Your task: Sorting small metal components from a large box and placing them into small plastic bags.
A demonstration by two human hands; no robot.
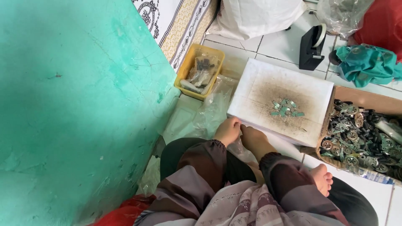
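Note:
My left hand (227, 130) and my right hand (253, 140) meet, fingers curled, at the near left corner of a white foam board (259, 83) lying on the floor. The fingertips touch each other right at the board's edge, and whatever is between them is hidden. Crumpled clear plastic (242, 150) lies just under both hands. A small pile of greenish metal pieces (287, 108) sits on a dirty brown patch in the middle of the board, well away from my hands.
A cardboard box (364, 97) of metal wheels and dark parts stands to the right. A yellow tray (183, 74) with bagged parts, a black tape dispenser (310, 47), teal cloth (366, 62) and a white sack (255, 16) lie beyond. A green wall (75, 104) is at left, my bare foot (323, 179) at right.

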